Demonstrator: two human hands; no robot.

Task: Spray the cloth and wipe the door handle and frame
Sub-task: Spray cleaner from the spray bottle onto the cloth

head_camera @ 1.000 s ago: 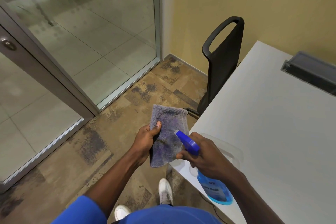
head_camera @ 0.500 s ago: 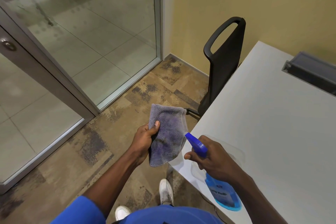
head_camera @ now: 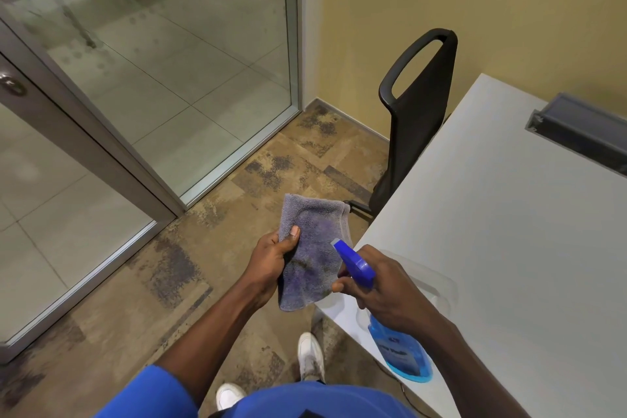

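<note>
Blue spray bottle (head_camera: 382, 338), label (head_camera: 405, 355) illegible

One purple cloth (head_camera: 314, 248), one blue spray bottle (head_camera: 403, 353), and two hands: the left hand (head_camera: 271, 261) and the right hand (head_camera: 383, 285). One black chair (head_camera: 420, 102), one white table (head_camera: 509, 248) with one grey recessed tray (head_camera: 576, 125), two white shoes (head_camera: 310, 356), two glass panels (head_camera: 169, 61), one round door knob (head_camera: 10, 85), one blue sleeve (head_camera: 152, 394), one yellow wall (head_camera: 509, 10)

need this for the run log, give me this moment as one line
step: spray cloth | left hand: holds cloth | right hand: grips bottle, nozzle toward cloth | door handle: no hand on it
</note>
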